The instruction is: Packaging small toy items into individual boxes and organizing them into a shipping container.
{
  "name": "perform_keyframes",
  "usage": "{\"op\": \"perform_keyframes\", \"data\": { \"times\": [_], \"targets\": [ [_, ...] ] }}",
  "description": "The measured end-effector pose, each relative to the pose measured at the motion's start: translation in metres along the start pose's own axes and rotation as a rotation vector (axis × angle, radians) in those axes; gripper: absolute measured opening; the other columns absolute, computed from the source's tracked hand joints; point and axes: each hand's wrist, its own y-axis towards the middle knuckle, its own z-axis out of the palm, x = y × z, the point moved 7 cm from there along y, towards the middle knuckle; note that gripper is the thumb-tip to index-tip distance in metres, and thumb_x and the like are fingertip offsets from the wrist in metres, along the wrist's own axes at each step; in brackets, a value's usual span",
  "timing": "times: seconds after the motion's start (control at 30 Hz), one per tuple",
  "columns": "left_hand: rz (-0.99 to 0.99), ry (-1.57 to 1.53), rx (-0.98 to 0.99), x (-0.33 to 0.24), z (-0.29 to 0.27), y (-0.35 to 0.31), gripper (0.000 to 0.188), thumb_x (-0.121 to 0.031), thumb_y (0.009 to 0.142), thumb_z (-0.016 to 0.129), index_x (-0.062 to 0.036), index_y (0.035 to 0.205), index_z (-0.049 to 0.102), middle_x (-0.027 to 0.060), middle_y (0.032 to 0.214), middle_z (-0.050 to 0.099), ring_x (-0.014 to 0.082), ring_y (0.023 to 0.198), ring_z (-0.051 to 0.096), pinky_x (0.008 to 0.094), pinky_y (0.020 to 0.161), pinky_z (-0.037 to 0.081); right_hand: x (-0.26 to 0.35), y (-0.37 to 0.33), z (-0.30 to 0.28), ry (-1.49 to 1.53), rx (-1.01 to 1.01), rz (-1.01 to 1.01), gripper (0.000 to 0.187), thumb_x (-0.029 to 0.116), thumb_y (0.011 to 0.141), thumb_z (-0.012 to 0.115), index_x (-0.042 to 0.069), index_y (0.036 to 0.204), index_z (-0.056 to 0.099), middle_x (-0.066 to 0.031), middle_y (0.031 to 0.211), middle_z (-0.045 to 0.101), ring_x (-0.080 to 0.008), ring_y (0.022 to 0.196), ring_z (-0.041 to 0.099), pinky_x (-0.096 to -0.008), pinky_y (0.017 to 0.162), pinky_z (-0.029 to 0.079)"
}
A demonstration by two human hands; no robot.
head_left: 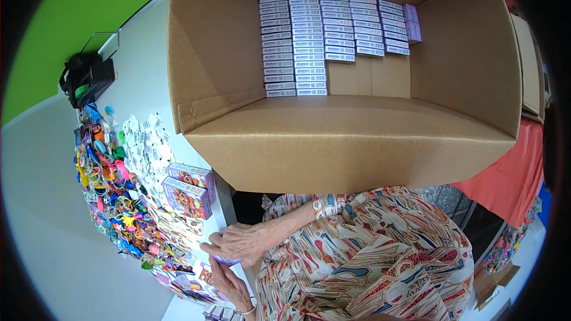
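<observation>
A small purple box (226, 260) lies between my two hands at the lower left, mostly covered by fingers. My right hand (245, 244) comes in from above and closes over its upper side, fingers curled. My left hand (229, 285) supports it from below, thumb and fingers around its lower edge. Beyond my right hand, two purple picture boxes (187, 198) rest side by side on the white table (140, 65). Loose printed cards or slips lie just past my fingers; their detail is too small to make out.
An open cardboard carton (351, 154) fills the upper middle, with rows of small purple-white boxes (307, 41) inside. Colourful small toys (113, 184) and white paper slips (146, 142) are heaped along the table. A black holder (89, 77) stands farther off. Red cloth (499, 172) hangs at right.
</observation>
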Motion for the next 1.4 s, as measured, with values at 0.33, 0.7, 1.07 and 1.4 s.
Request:
{"op": "perform_keyframes", "data": {
  "times": [0.33, 0.7, 1.07, 1.4],
  "targets": [
    [-0.314, -0.627, -0.161, 0.005, 0.0, 0.007, 0.027, -0.014, 0.097, 0.052, 0.0074, 0.114, 0.055, 0.0136, 0.11, 0.062, 0.015, 0.096, 0.06, 0.0289, 0.082, 0.05, -0.008, 0.001, -0.002, 0.077, -0.052, -0.016, 0.086, 0.019, 0.052, 0.072, -0.011, 0.125, 0.037, -0.0136, 0.078, 0.049, -0.024, 0.056, 0.052, -0.0344, 0.05, 0.039],
    [-0.109, -0.157, -0.258, 0.01, -0.001, -0.01, 0.024, -0.009, 0.099, 0.047, 0.0081, 0.11, 0.058, 0.0125, 0.095, 0.061, 0.016, 0.085, 0.061, 0.0287, 0.076, 0.054, -0.012, 0.0, -0.008, 0.128, -0.021, 0.049, 0.089, 0.017, 0.047, 0.073, -0.012, 0.124, 0.039, -0.0164, 0.081, 0.049, -0.0241, 0.058, 0.055, -0.0353, 0.046, 0.039],
    [-0.355, -0.895, -0.145, 0.018, 0.007, 0.008, 0.017, -0.01, 0.095, 0.055, 0.0045, 0.103, 0.058, 0.0148, 0.101, 0.065, 0.0191, 0.093, 0.065, 0.0302, 0.083, 0.055, -0.016, -0.002, -0.022, 0.164, -0.1, 0.055, 0.083, 0.008, 0.049, 0.072, -0.013, 0.122, 0.039, -0.0185, 0.084, 0.048, -0.0265, 0.06, 0.057, -0.0362, 0.044, 0.047],
    [-0.373, -0.894, -0.155, 0.011, 0.006, 0.006, 0.02, -0.011, 0.095, 0.055, 0.0059, 0.104, 0.057, 0.016, 0.102, 0.065, 0.02, 0.096, 0.064, 0.0302, 0.086, 0.053, -0.014, 0.0, -0.021, 0.156, -0.016, 0.113, 0.082, 0.005, 0.051, 0.07, -0.013, 0.124, 0.038, -0.0212, 0.086, 0.05, -0.0276, 0.063, 0.059, -0.0357, 0.045, 0.049]
  ]
}}
